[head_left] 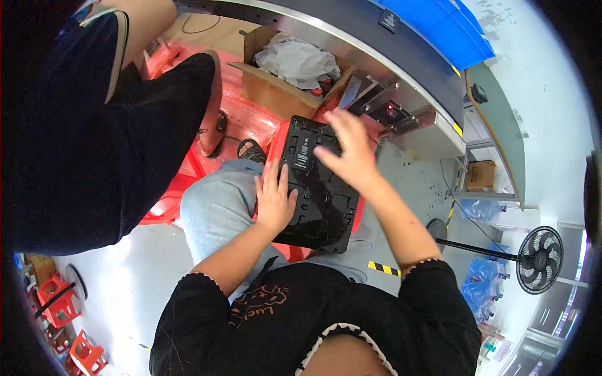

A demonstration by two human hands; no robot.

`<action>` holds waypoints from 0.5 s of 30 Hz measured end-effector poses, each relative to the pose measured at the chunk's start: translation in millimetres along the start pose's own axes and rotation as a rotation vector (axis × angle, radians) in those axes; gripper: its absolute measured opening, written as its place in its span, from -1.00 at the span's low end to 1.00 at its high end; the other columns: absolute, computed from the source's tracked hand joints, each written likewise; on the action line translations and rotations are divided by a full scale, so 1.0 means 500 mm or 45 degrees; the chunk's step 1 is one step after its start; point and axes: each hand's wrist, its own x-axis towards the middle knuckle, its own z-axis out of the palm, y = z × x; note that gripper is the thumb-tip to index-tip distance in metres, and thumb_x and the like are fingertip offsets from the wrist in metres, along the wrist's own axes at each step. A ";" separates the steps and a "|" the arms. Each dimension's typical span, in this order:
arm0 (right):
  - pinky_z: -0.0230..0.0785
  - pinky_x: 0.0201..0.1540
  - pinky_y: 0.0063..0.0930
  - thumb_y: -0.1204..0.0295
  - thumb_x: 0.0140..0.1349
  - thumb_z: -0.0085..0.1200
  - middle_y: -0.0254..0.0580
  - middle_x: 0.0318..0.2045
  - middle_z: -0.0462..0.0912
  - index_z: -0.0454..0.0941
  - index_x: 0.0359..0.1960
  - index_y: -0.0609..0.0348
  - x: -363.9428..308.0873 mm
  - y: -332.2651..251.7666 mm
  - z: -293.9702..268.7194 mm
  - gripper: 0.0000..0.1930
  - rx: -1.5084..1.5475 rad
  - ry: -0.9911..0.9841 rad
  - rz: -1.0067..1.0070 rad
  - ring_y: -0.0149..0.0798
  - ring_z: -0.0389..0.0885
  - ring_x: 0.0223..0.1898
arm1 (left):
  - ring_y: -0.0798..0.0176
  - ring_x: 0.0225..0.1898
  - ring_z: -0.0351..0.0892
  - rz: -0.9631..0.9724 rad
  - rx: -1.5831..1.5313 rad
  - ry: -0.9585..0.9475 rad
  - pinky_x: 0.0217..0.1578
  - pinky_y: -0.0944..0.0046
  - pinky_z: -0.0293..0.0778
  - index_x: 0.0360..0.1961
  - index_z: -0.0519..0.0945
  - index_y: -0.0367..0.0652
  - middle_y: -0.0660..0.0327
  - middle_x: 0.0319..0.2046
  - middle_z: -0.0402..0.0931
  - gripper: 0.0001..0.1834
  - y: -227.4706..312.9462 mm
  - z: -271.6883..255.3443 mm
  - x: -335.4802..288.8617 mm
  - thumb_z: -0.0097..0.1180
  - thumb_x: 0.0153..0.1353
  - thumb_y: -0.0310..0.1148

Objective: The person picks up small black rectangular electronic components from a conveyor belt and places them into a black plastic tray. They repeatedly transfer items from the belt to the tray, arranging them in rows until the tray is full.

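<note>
Black tray (331, 219) beneath the left fingers (272, 177)

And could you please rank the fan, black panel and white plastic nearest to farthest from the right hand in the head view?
1. Black panel, beneath the right hand.
2. White plastic, ahead-left in the carton.
3. Fan, far right.

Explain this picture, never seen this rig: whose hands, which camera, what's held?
No robot: it's a bare-handed person's own view, from a head-worn fisheye camera looking down; straight edges bend. In front, a black rectangular plastic tray lies on a red plastic support. A flat black rectangular pack with pale print sits in the tray's far-left part. The left hand rests on the tray's left edge; the blurred right hand is over the tray, contact unclear. Neither visibly grips anything.
</note>
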 end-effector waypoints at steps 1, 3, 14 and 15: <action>0.12 0.28 -0.12 0.33 -0.03 0.28 0.06 0.13 0.37 0.38 0.15 0.13 0.033 -0.023 -0.060 -0.36 -0.033 0.081 -0.070 0.08 0.29 0.20 | -0.09 0.42 -0.13 0.043 0.021 0.004 0.29 -0.32 -0.10 0.33 0.15 -0.22 0.02 0.38 -0.03 -0.33 0.002 0.000 0.013 0.04 0.22 -0.31; 0.23 0.19 -0.18 0.46 -0.05 0.24 -0.02 0.03 0.45 0.48 0.02 0.15 0.094 -0.031 -0.155 -0.50 -0.167 0.360 -0.249 0.01 0.40 0.10 | -0.02 0.43 -0.12 0.115 0.139 -0.022 0.30 -0.31 -0.12 0.30 0.23 -0.19 0.08 0.37 0.01 -0.39 -0.004 0.017 0.045 0.02 0.23 -0.29; 0.03 0.35 -0.23 0.38 -0.27 0.20 0.23 0.31 0.17 0.07 0.39 0.09 0.387 0.388 -0.382 0.01 -0.656 -0.336 0.446 0.04 0.11 0.36 | 0.06 0.40 0.01 0.266 -0.130 -0.119 0.31 -0.33 -0.19 0.14 0.47 -0.12 0.15 0.33 0.15 -0.56 0.001 0.062 0.092 0.02 0.20 -0.40; 0.12 0.28 -0.29 0.40 -0.29 0.19 0.18 0.24 0.28 0.11 0.37 0.12 0.407 0.379 -0.392 -0.01 -0.452 -0.502 0.625 -0.03 0.24 0.28 | 0.06 0.41 -0.01 0.256 -0.096 -0.153 0.30 -0.33 -0.17 0.17 0.43 -0.12 0.15 0.34 0.12 -0.54 -0.001 0.056 0.092 0.01 0.20 -0.42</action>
